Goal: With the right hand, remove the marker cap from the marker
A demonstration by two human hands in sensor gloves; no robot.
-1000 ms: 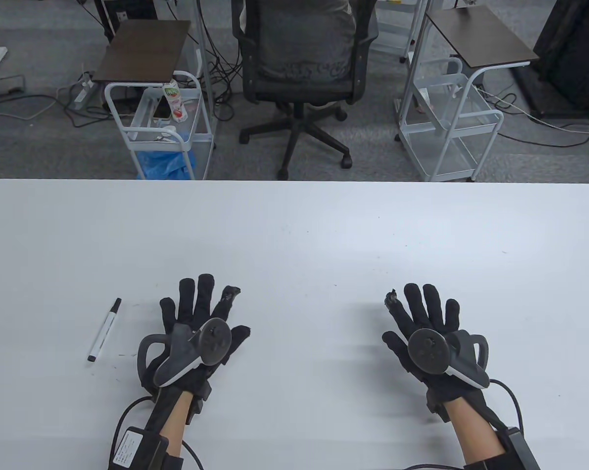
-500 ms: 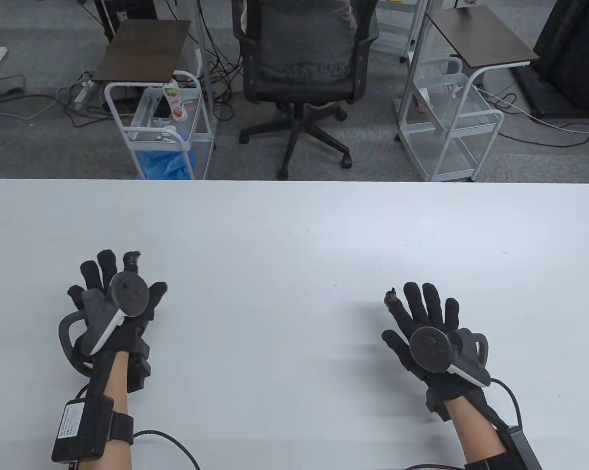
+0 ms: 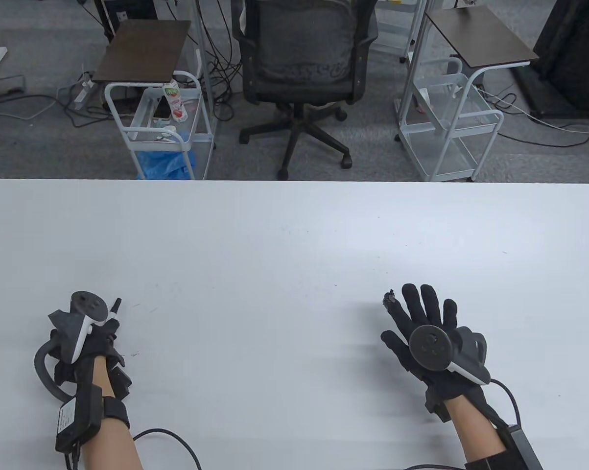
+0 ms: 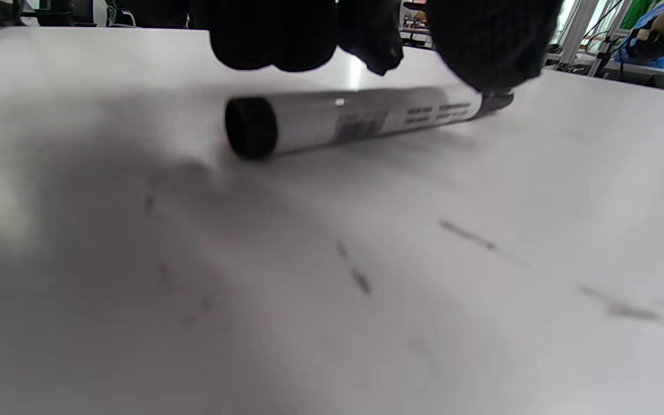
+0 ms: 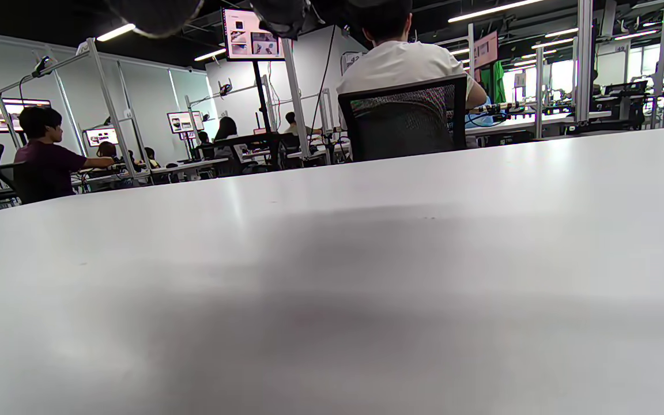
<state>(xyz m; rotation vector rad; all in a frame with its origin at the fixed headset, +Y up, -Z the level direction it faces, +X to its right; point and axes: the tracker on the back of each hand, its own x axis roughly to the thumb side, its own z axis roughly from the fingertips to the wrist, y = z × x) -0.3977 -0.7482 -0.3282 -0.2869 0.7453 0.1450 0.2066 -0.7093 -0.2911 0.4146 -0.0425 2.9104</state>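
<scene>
The marker (image 4: 355, 118), white-barrelled with black ends, lies on the white table (image 3: 274, 254) at the near left. My left hand (image 3: 101, 333) is curled down over it. In the left wrist view the thumb (image 4: 487, 46) touches it by the black cap (image 4: 499, 102), and the other fingers (image 4: 274, 34) hang just behind the barrel. In the table view only the cap end (image 3: 116, 306) sticks out beyond the hand. My right hand (image 3: 416, 318) lies open and flat on the table at the near right, far from the marker and holding nothing.
Past the table's far edge stand an office chair (image 3: 299, 63) and two white trolleys (image 3: 162, 122) (image 3: 451, 122). Glove cables (image 3: 176, 440) trail along the table's near edge.
My left hand moved left from the table's middle, reached over the marker, then drew back and curled down onto it. The right hand has stayed put.
</scene>
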